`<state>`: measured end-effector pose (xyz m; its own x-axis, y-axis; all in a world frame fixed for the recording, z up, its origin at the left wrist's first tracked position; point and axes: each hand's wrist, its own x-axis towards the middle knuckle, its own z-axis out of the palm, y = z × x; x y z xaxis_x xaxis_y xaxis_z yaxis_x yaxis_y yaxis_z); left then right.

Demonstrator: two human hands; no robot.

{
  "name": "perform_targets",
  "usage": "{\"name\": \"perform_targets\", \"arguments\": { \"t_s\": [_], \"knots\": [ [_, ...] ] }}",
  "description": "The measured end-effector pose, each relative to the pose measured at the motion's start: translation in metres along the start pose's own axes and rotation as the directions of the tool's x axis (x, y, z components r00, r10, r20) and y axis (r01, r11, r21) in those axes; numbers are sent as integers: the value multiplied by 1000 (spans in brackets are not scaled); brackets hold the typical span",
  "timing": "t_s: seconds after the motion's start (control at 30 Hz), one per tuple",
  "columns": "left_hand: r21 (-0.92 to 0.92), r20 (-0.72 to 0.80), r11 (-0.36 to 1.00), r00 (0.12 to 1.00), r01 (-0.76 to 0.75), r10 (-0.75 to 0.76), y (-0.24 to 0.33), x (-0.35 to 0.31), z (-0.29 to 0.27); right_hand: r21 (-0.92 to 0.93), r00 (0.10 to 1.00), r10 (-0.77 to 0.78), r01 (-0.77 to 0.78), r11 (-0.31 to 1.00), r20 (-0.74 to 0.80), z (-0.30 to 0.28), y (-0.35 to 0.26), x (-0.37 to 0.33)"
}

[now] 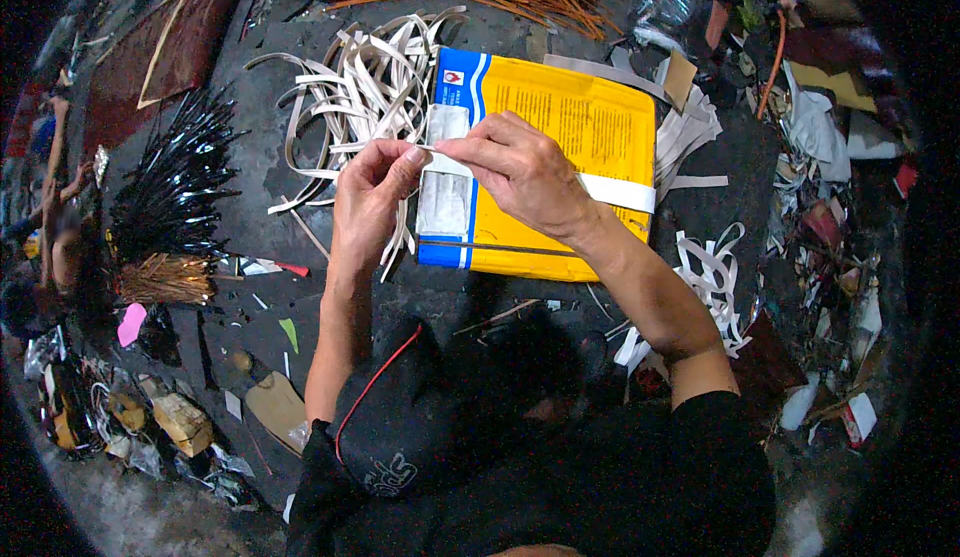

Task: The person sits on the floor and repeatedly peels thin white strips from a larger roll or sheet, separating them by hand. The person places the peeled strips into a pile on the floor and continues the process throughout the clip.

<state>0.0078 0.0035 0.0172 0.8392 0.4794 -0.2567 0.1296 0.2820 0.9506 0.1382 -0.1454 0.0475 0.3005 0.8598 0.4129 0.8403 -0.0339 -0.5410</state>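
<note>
Closest to camera: black shirt at lower edge. Then, from left: pile of loose pale strips, by look of it unused. Next, left hand, thumb and forefinger pinched together on white strip. Just beside, right hand, fingertips also closed on strip. Under both, yellow-blue panel, crossed by white band, seemingly same strip: judged laid across already, no join visible, so likely partway. Farther right, curled white strips near panel; cannot tell whether finished or waiting.
</note>
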Motion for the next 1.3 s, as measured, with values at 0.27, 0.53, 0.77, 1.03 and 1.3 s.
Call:
{"name": "perform_targets", "arguments": {
  "t_s": [0.27, 0.53, 0.77, 1.03, 1.3],
  "knots": [
    [173, -79, 981, 991, -92, 107, -2, 7, 11, -282, 987, -41, 83, 956, 153, -5, -16, 9],
    [-215, 28, 975, 998, 56, -52, -4, -6, 3, -108, 992, 126, -128, 986, -23, 5, -10, 2],
    [-3, -80, 998, 995, -62, 61, -10, -4, 6, -103, 993, 71, -81, 991, -95, 12, -3, 2],
    [-248, -92, 965, 990, 83, -108, -12, -3, 14, -122, 998, 36, -41, 992, -50, 8, -6, -1],
    [-457, -100, 880, 977, 126, -191, -16, -2, 15, -91, 999, 15, -19, 996, -48, 9, -5, -2]
  ]
}}
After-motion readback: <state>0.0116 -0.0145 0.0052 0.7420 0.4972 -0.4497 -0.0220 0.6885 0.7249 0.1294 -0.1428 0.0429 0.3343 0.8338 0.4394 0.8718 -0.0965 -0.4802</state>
